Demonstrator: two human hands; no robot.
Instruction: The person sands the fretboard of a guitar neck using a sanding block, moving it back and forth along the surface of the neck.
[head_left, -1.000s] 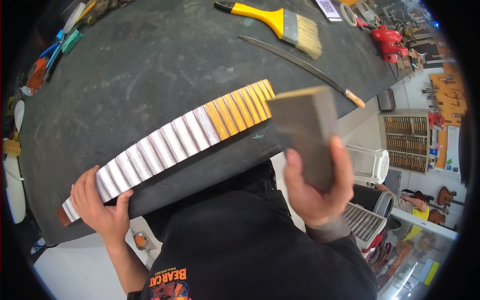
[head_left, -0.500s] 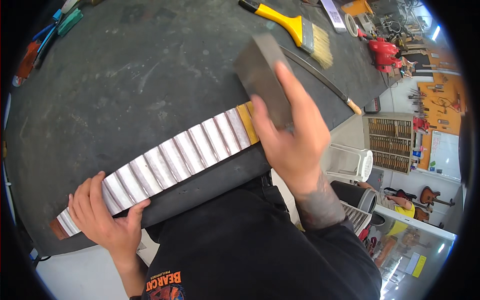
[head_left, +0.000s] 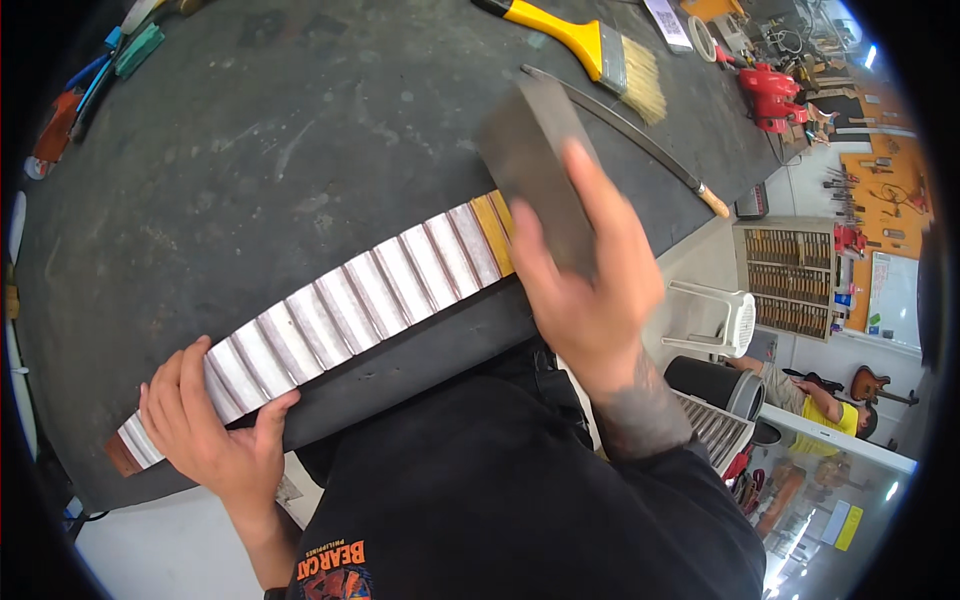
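A guitar neck [head_left: 345, 312] lies slantwise along the near edge of the table, its fretboard covered in silver strips between the frets. Bare brown wood shows at its left tip, and yellow strips [head_left: 491, 232] cover part of its right end. My left hand [head_left: 205, 430] grips the neck near that left tip, fingers over the far side and thumb on the near side. Blurred by motion, my right hand [head_left: 595, 270] clasps a grey rectangular block [head_left: 545, 165] at the yellow end. The block hides the rest of that end; whether it touches the frets I cannot tell.
Beyond the block, a yellow-handled paintbrush [head_left: 575, 45] and a long thin file with a wooden handle [head_left: 640, 140] lie on the dark table [head_left: 230, 190]. Assorted tools [head_left: 110, 70] sit at far left. A white stool [head_left: 715, 320] and a person in yellow [head_left: 835, 410] are off to the right.
My right hand and the block have shifted slightly right, with the hand still closed round the block. My left hand keeps its grip. The person in yellow shows more fully.
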